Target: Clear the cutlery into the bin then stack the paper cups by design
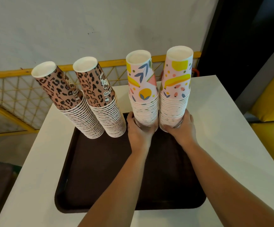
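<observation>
Brown tray [87, 174] sitting on white worktop [228, 128], carrying four upside-down cup stacks: two leopard-print stacks [90, 112] standing free; left hand [138, 128] fingers wrapping one fruit-print stack [143, 99], right hand [184, 126] fingers wrapping the other fruit-print stack [175, 99].

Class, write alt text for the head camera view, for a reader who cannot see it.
Two hands, left hand and right hand, each grip the base of a fruit-print cup stack on a dark tray. Two leopard-print stacks stand to their left.
</observation>
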`<state>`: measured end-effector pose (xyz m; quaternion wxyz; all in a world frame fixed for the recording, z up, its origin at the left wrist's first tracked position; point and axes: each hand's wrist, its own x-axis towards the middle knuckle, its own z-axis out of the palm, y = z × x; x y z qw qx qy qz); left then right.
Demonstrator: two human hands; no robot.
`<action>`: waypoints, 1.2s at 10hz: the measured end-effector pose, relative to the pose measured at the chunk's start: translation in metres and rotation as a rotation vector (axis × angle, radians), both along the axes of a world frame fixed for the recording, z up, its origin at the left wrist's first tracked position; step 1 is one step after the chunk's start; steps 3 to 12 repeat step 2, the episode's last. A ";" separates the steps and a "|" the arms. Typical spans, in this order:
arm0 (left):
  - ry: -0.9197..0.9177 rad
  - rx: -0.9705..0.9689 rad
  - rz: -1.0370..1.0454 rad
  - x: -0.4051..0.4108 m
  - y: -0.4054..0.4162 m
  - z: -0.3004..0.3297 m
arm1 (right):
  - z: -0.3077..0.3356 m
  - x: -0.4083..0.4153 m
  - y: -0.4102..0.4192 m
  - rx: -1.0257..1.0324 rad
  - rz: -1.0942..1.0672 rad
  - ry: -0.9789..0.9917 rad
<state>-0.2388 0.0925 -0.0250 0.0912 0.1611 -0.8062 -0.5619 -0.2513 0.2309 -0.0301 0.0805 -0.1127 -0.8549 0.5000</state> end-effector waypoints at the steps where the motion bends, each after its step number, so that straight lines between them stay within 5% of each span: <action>1: -0.069 -0.008 0.013 0.027 -0.006 -0.004 | 0.000 0.014 -0.004 -0.016 -0.019 -0.071; 12: -0.071 -0.083 0.011 0.052 -0.014 -0.004 | 0.003 0.029 -0.012 -0.012 -0.053 -0.126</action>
